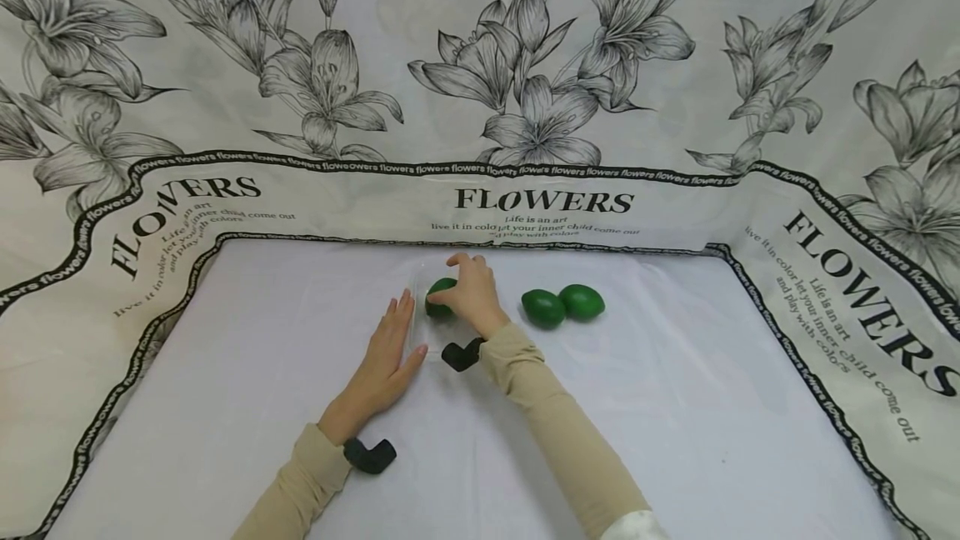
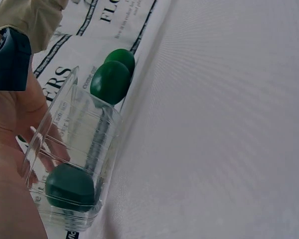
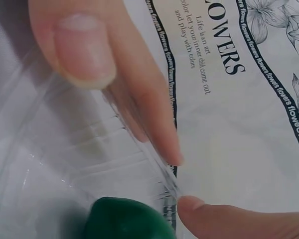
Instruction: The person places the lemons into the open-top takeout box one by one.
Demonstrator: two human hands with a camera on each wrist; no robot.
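Note:
A clear plastic container stands on the white cloth, with one green lime inside it. Flat along the container's left side lies my left hand, its fingers straight and its thumb at the near corner. My right hand is over the container, with thumb and fingers spread above the lime. In the left wrist view its fingertips come close to the lime behind the transparent wall. The right wrist view shows the right thumb extended beside the lime, apparently not clasping it.
Two more limes, one at left and one at right, touch each other to the right of the container. A flower-printed cloth wall rises behind the table and along its sides. Black wrist cameras sit under both wrists.

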